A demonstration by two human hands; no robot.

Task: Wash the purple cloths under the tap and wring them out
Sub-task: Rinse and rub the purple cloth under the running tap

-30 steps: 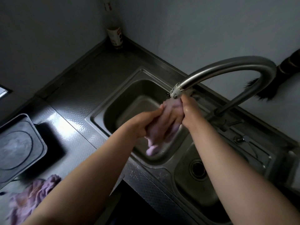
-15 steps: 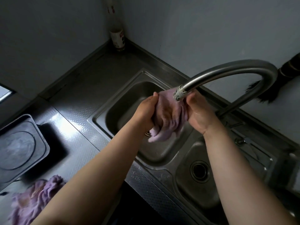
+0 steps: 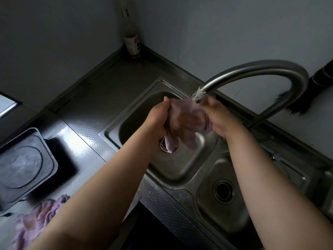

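Holding a purple cloth (image 3: pixel 187 121) stretched between our two hands just under the spout of the tap (image 3: pixel 255 69), we are gripping one bunched end in our left hand (image 3: pixel 158 120) and the other in our right hand (image 3: pixel 221 120). Its loose tails are hanging over the larger sink basin (image 3: pixel 126 127) below the tap, while a second purple cloth (image 3: pixel 38 219) is lying crumpled on the counter (image 3: pixel 75 138), well to the left of the tap.

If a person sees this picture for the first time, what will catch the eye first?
Two bare hands, the left hand and the right hand, grip a wet purple cloth under the spout of the curved steel tap, above the steel sink basin. A second crumpled purple cloth lies on the counter, bottom left.
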